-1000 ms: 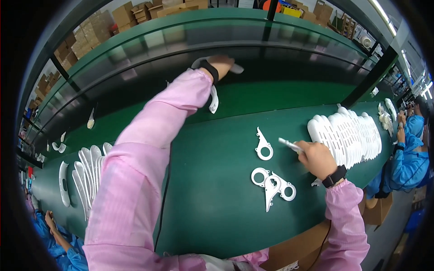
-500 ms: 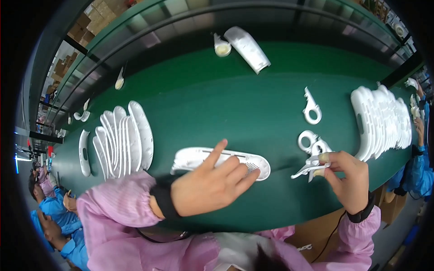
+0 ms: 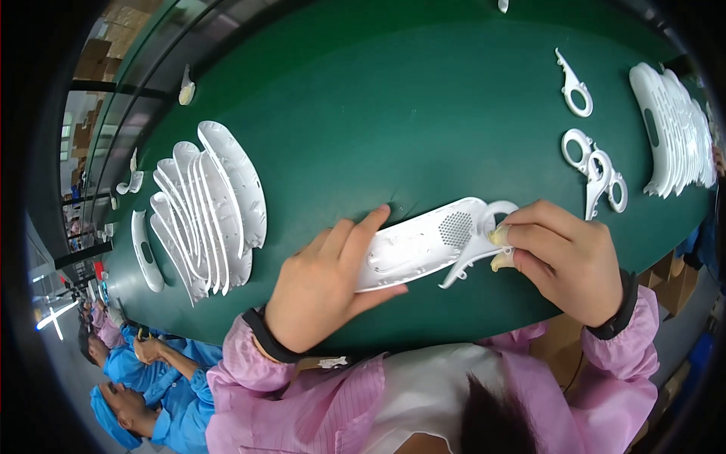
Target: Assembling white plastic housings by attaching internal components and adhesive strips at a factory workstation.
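Note:
A long white plastic shell (image 3: pixel 412 240), with a patch of small holes towards its right end, lies tilted with its hollow side up. My left hand (image 3: pixel 321 281) is closed on the shell's left end, thumb along the near edge and fingers over the far one. At its right end, my right hand (image 3: pixel 563 261) pinches a white ring-shaped plastic part with a thin arm (image 3: pixel 467 259). That part overlaps the shell's end; whether it is seated there I cannot tell. Pale finger covers sit on my right thumb and forefinger, hiding some of the ring.
Several similar ring parts (image 3: pixel 597 172) lie right of centre, one (image 3: pixel 576 92) apart behind them. Nested white shells (image 3: pixel 204 216) stand at left, beside a single slotted one (image 3: pixel 146 253). Another stack (image 3: pixel 673 132) is far right on the green table (image 3: pixel 363 113). Co-workers in blue (image 3: pixel 144 386) sit at left.
My left hand has gone from reaching over the shell to gripping its left end, and the shell has turned. My right hand has brought one ring part leftward onto the shell. The view has shifted.

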Demonstrator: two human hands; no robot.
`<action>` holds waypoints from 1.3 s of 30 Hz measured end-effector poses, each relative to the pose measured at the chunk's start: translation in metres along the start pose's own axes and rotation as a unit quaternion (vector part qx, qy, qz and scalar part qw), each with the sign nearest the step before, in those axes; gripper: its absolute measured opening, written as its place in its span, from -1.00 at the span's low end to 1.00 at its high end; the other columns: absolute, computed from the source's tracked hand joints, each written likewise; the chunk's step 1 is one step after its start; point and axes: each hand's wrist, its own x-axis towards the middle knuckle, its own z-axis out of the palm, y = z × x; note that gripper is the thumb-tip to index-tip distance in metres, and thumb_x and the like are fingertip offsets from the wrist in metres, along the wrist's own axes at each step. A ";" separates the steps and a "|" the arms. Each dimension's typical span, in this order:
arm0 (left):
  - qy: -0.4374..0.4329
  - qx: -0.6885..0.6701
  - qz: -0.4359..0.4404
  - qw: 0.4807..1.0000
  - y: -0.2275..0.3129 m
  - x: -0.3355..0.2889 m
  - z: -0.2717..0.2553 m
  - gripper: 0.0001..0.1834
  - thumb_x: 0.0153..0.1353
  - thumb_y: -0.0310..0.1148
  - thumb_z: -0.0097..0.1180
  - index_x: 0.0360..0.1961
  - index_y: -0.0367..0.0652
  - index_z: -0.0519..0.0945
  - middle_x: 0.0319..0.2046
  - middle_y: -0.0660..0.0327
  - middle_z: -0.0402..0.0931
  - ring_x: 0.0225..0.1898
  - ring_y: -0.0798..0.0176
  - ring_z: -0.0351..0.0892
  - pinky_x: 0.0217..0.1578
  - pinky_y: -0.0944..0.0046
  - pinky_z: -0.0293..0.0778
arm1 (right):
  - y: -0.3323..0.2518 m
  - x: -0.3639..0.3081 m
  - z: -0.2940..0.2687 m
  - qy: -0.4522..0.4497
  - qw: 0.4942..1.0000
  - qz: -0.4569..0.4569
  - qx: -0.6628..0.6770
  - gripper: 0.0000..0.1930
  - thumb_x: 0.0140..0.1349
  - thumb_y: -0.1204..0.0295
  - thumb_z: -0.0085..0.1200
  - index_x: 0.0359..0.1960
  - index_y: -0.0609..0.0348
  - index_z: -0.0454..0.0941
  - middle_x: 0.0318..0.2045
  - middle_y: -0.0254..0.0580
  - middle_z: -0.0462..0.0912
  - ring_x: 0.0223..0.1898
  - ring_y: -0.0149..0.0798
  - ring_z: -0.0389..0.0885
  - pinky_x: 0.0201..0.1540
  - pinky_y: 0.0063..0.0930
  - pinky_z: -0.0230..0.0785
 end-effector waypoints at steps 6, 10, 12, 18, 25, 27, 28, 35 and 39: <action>0.010 -0.005 -0.024 1.000 0.003 -0.004 0.007 -0.06 -0.07 0.04 0.52 0.30 -0.13 0.42 -0.20 0.09 0.54 -0.26 -0.03 0.65 -0.30 0.09 0.60 | -0.008 0.009 0.021 0.156 0.986 0.027 0.060 -0.72 -0.13 0.66 0.37 -0.31 0.17 0.67 -0.28 -0.23 0.65 -0.44 -0.18 0.61 -0.44 -0.49 0.52; 0.003 -0.031 -0.024 0.999 -0.002 -0.002 0.008 -0.06 -0.10 0.04 0.53 0.29 -0.13 0.42 -0.19 0.09 0.55 -0.26 -0.03 0.65 -0.31 0.09 0.60 | -0.017 0.012 0.027 0.107 0.993 0.027 -0.031 -0.69 -0.20 0.64 0.39 -0.31 0.17 0.69 -0.38 -0.28 0.59 -0.43 -0.19 0.51 -0.44 -0.38 0.39; 0.003 -0.028 -0.026 0.999 -0.002 -0.002 0.008 -0.05 -0.12 0.03 0.54 0.28 -0.15 0.42 -0.16 0.07 0.57 -0.25 -0.05 0.66 -0.31 0.09 0.60 | -0.018 0.009 0.035 0.105 0.993 0.030 -0.037 -0.69 -0.19 0.61 0.40 -0.31 0.17 0.69 -0.38 -0.29 0.59 -0.46 -0.22 0.51 -0.49 -0.38 0.38; 0.002 -0.040 -0.026 0.999 -0.003 -0.001 0.009 -0.03 -0.13 -0.01 0.56 0.29 -0.18 0.41 -0.13 0.05 0.58 -0.24 -0.08 0.68 -0.30 0.06 0.61 | -0.031 0.008 0.048 0.081 0.993 0.065 -0.049 -0.75 -0.08 0.65 0.38 -0.31 0.22 0.68 -0.42 -0.22 0.57 -0.54 -0.20 0.54 -0.54 -0.38 0.34; 0.112 -0.079 0.003 0.991 -0.006 -0.002 0.018 -0.09 -0.02 0.02 0.46 0.35 -0.09 0.43 -0.23 0.20 0.50 -0.34 0.15 0.64 -0.42 0.20 0.62 | -0.038 0.025 0.048 0.023 0.988 0.151 0.010 -0.80 -0.01 0.61 0.34 -0.30 0.28 0.65 -0.44 -0.20 0.54 -0.63 -0.29 0.51 -0.60 -0.45 0.33; 0.047 -0.017 0.011 0.999 -0.001 -0.001 0.013 -0.15 0.00 -0.02 0.43 0.38 0.14 0.46 -0.28 0.24 0.42 -0.39 0.21 0.58 -0.46 0.22 0.59 | -0.033 0.025 0.044 0.002 0.986 0.131 0.101 -0.72 0.01 0.44 0.44 -0.29 0.29 0.64 -0.40 -0.22 0.55 -0.63 -0.35 0.51 -0.60 -0.49 0.33; 0.046 -0.015 0.011 0.999 0.000 -0.001 0.012 -0.15 0.00 -0.02 0.43 0.38 0.14 0.46 -0.28 0.24 0.42 -0.39 0.21 0.58 -0.46 0.22 0.59 | -0.033 0.025 0.041 0.004 0.986 0.131 0.103 -0.72 0.01 0.44 0.44 -0.29 0.29 0.64 -0.40 -0.22 0.55 -0.63 -0.35 0.51 -0.60 -0.49 0.33; 0.020 0.029 0.013 0.999 0.004 0.002 0.011 -0.22 0.04 -0.05 0.41 0.36 0.37 0.49 -0.31 0.26 0.31 -0.41 0.25 0.53 -0.48 0.23 0.56 | -0.017 0.022 0.033 -0.053 0.992 0.086 0.077 -0.60 -0.02 0.25 0.51 -0.29 0.26 0.64 -0.31 -0.24 0.59 -0.59 -0.25 0.55 -0.54 -0.43 0.40; 0.030 0.038 0.009 0.999 0.007 0.002 0.011 -0.22 0.06 -0.06 0.42 0.37 0.39 0.48 -0.31 0.26 0.33 -0.39 0.24 0.53 -0.46 0.23 0.57 | -0.030 0.017 0.036 -0.053 0.993 0.100 -0.029 -0.66 -0.02 0.30 0.48 -0.29 0.21 0.64 -0.27 -0.24 0.63 -0.53 -0.16 0.60 -0.49 -0.39 0.47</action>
